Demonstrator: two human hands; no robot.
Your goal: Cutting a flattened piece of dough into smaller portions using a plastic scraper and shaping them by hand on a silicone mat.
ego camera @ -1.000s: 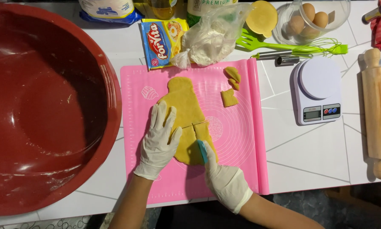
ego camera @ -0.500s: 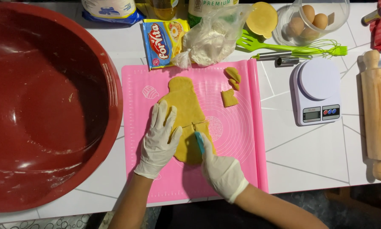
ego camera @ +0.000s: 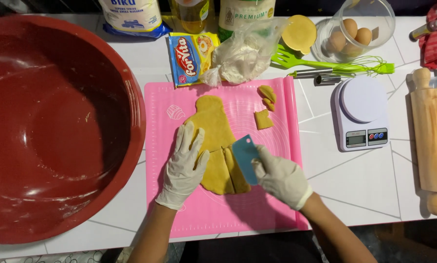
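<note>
While both gloved hands work over the pink mat (ego camera: 199, 214), the scene reads as follows.

Left hand (ego camera: 185, 165): flat, fingers spread wide, palm pressed on the left part of the dough; grasping nothing.
Right hand (ego camera: 279, 176): fingers curled tight round a blue scraper (ego camera: 245, 157), held just right of the dough's lower part, its edge at the dough's right rim.
Dough (ego camera: 216, 139): yellow flattened sheet at the mat's middle, with straight cuts dividing its lower end into strips.
Scraps (ego camera: 266, 104): small dough pieces on the mat, up and right of the dough, apart from it.
Bowl (ego camera: 58, 126): big red one, left of the mat.
Scale (ego camera: 362, 114): white, right of the mat.
Rolling pin (ego camera: 428, 141): wooden, far right of the mat, beyond the scale.
</note>
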